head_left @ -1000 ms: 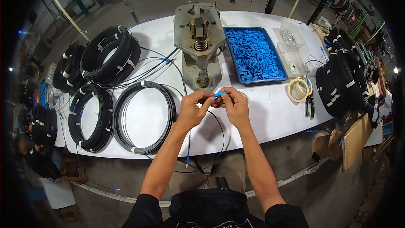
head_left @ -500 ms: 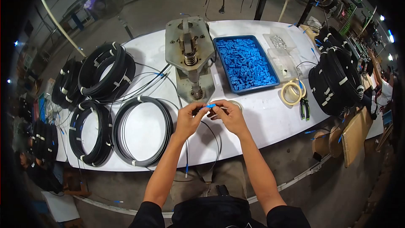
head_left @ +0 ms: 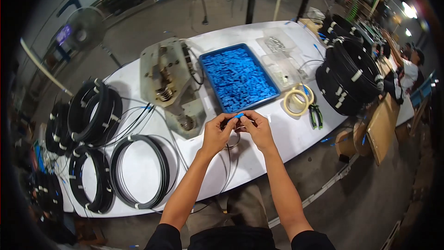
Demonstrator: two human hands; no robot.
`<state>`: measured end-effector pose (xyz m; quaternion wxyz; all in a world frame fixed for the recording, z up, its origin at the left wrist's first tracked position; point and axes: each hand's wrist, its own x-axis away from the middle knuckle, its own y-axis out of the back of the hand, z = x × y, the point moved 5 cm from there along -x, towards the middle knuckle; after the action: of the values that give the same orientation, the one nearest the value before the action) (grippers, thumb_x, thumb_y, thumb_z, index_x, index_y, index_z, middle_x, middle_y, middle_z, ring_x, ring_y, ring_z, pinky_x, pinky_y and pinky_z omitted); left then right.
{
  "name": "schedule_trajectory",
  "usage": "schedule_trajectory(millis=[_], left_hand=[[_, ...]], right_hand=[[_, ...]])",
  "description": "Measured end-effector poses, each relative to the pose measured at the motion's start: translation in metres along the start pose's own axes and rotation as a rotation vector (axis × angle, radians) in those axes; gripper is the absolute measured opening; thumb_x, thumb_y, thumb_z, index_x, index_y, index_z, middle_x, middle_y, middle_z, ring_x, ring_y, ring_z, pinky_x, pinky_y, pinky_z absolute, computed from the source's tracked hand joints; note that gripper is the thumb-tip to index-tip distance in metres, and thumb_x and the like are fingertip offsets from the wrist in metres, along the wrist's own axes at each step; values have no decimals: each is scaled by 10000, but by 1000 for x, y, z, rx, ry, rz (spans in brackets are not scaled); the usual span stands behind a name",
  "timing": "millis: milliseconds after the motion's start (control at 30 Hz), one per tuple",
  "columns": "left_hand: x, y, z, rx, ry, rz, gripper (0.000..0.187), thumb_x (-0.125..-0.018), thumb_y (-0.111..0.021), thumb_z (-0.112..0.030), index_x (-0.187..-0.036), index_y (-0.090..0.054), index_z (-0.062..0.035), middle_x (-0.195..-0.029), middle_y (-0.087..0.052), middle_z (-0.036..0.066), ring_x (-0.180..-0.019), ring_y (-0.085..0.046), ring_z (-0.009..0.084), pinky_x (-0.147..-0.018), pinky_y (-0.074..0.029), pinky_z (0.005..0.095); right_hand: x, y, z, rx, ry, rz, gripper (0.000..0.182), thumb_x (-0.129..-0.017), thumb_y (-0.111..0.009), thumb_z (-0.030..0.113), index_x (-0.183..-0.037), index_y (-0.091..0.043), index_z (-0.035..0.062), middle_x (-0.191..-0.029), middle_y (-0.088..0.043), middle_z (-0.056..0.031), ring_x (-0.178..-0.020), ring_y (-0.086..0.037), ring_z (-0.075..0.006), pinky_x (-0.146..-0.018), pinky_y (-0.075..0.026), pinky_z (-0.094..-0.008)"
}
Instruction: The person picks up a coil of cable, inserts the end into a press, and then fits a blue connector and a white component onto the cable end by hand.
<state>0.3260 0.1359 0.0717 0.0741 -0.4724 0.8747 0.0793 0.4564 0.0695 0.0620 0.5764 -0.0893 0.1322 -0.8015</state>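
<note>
A small blue plastic connector (head_left: 239, 115) is pinched between my two hands just past the front of the tray. My left hand (head_left: 217, 133) has its thumb and fingers closed at the connector's left end. From the other side my right hand (head_left: 257, 132) grips the same piece with thumb and fingertips. A thin black cable (head_left: 229, 162) hangs below my hands; its join with the connector is hidden by my fingers. Right behind them lies the blue tray (head_left: 275, 93), filled with loose blue connector pieces (head_left: 238, 78).
A metal hand press (head_left: 152, 83) stands left of the tray. Black cable coils (head_left: 162, 176) lie at left, and another stack (head_left: 344, 83) at right. Tape rolls (head_left: 292, 103), green-handled pliers (head_left: 316, 116) and clear plastic boxes (head_left: 282, 71) sit right of the tray. A person (head_left: 411, 71) is at far right.
My view has swung right, so the press, tray and coils appear further left. Both hands still grip the blue connector and now sit by the tray's front corner instead of before the press.
</note>
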Motion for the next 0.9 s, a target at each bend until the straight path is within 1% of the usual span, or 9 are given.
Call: schedule_trajectory(millis=[200, 300, 467, 600, 667, 733, 800, 833, 900], left_hand=[[-19, -64, 0, 103, -10, 105, 196, -933, -638, -112, -1052, -680, 39, -818, -700, 55, -738, -616, 78, -668, -496, 239], [-28, -89, -4, 55, -3, 154, 185, -932, -642, -115, -1009, -688, 47, -787, -700, 59, -720, -612, 72, -657, -500, 243], [-50, -124, -2, 85, -12, 187, 178, -948, -629, -116, -1001, -671, 48, -778, -672, 45, -712, -604, 82, -651, -494, 238], [-68, -129, 9, 44, 9, 193, 180, -947, -630, -118, -1016, -666, 44, -800, -675, 44, -719, -605, 80, -661, -494, 234], [-73, -124, 14, 54, 11, 172, 174, -951, -626, -127, -1010, -667, 32, -796, -660, 32, -706, -590, 76, -652, -480, 229], [-79, -115, 24, 70, 16, 185, 193, -949, -628, -151, -1009, -666, 28, -806, -670, 28, -685, -578, 64, -613, -465, 216], [-77, -101, 26, 53, 202, 175, 184, -952, -624, -152, -996, -662, 23, -771, -620, -4, -651, -523, 48, -574, -421, 204], [-77, -96, 23, 91, 197, 154, 188, -957, -619, -163, -979, -659, 20, -747, -582, -15, -622, -466, 31, -538, -367, 192], [-81, -92, 25, 72, 200, 148, 194, -958, -617, -169, -973, -657, 20, -752, -584, -11, -624, -462, 25, -535, -358, 187]], right_hand=[[15, 56, 17, -29, 53, -143, 210, -976, -566, 119, -1098, -608, -47, -933, -667, -101, -808, -683, -169, -732, -600, -306], [21, 79, 24, -23, 86, -195, 215, -974, -569, 124, -1098, -604, -48, -940, -668, -104, -806, -688, -174, -723, -602, -308], [13, 107, 37, -45, 124, -273, 235, -977, -573, 152, -1095, -599, -50, -945, -663, -98, -775, -672, -154, -720, -602, -309], [-4, 121, 34, 5, 83, -339, 234, -967, -595, 150, -1100, -601, -42, -950, -655, -93, -775, -664, -139, -705, -599, -307], [-15, 126, 35, -7, 66, -316, 234, -956, -618, 155, -1100, -608, -30, -946, -655, -85, -782, -663, -134, -697, -592, -292], [-27, 132, 35, 118, 89, -209, 238, -948, -636, 164, -1097, -615, -21, -944, -654, -76, -792, -666, -137, -690, -582, -276], [-43, 146, 40, 135, 102, -255, 222, -937, -646, 147, -1084, -623, -18, -947, -662, -80, -796, -678, -148, -679, -571, -268], [-52, 154, 48, 210, 129, -285, 209, -939, -636, 132, -1083, -623, -20, -928, -667, -81, -785, -681, -150, -675, -570, -266], [-75, 169, 65, 331, 203, -335, 197, -935, -624, 112, -1073, -622, -29, -879, -677, -79, -768, -686, -151, -664, -564, -266]])
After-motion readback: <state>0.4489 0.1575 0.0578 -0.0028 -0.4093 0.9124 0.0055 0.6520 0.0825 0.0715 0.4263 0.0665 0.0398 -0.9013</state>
